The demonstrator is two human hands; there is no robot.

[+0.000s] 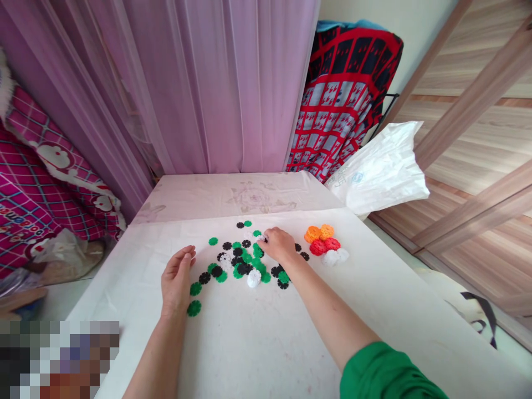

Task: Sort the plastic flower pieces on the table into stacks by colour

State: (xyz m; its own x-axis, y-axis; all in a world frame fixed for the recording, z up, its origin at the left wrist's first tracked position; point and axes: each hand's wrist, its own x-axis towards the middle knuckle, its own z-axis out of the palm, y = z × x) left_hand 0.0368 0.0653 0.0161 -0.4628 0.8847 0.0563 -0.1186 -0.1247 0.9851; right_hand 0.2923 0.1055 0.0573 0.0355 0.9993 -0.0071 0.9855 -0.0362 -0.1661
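Green, black and white notched discs lie scattered over the middle of the table, among them a green disc (pixel 194 308) and a white stack (pixel 254 278). My right hand (pixel 278 244) reaches over the far right part of the scatter, its fingertips pinched on a white disc (pixel 261 238). To the left of the discs, my left hand (pixel 178 272) is held with its fingers curved together near the thumb; whether anything small is between them is hidden. Right of my right hand sit orange discs (pixel 313 234), red discs (pixel 318 247) and white discs (pixel 331 257) in grouped piles.
The pale table (pixel 233 343) has a flowered strip along its far edge. A white plastic bag (pixel 386 169) stands at the far right corner. Behind the table hangs a purple curtain (pixel 233 83), beside a red patterned cloth (pixel 336 105). Wooden doors (pixel 477 133) are at right.
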